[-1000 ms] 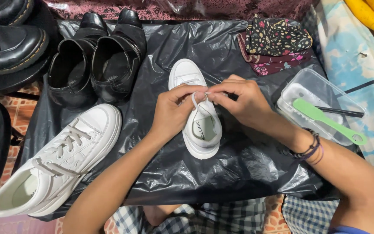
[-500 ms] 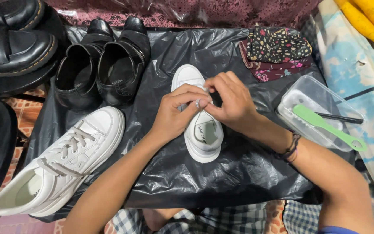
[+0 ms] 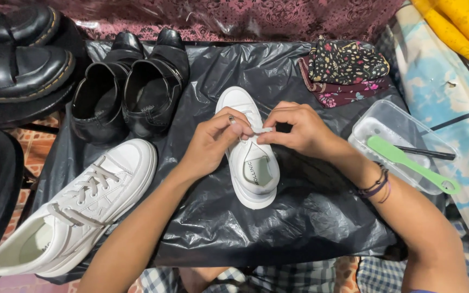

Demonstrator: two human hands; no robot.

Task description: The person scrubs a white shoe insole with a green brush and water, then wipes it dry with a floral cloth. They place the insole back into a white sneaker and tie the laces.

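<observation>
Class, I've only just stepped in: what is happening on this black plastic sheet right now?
A person works on a small white lace-up sneaker lying on a crinkled black plastic sheet. The left hand and right hand pinch a white lace over the shoe's front. A larger white sneaker lies at the left, beside a pair of black leather shoes. A clear plastic tub with a green brush sits at the right.

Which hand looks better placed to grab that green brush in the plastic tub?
Probably the right hand: the green brush lies on that side, while the left hand would have to cross over the white shoe.
</observation>
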